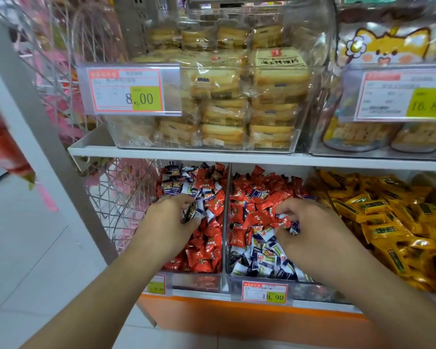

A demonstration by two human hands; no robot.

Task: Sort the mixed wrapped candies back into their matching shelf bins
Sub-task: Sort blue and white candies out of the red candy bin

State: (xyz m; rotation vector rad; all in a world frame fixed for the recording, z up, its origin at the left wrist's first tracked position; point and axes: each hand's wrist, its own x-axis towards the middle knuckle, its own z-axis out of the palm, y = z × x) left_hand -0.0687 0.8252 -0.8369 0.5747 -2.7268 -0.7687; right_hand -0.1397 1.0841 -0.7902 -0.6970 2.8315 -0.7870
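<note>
At six o'clock below the shelf, my left hand [170,217] pinches white candies [194,212] from the red bin [196,279], while my right hand [310,227] closes its grip on mixed candies [286,222], to separate the colours.

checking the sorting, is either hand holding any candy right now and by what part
Both are. The left hand pinches white-and-blue candies in its fingers; the right hand grips red and white-and-blue ones. Which part of the wrappers cannot be told.
</note>
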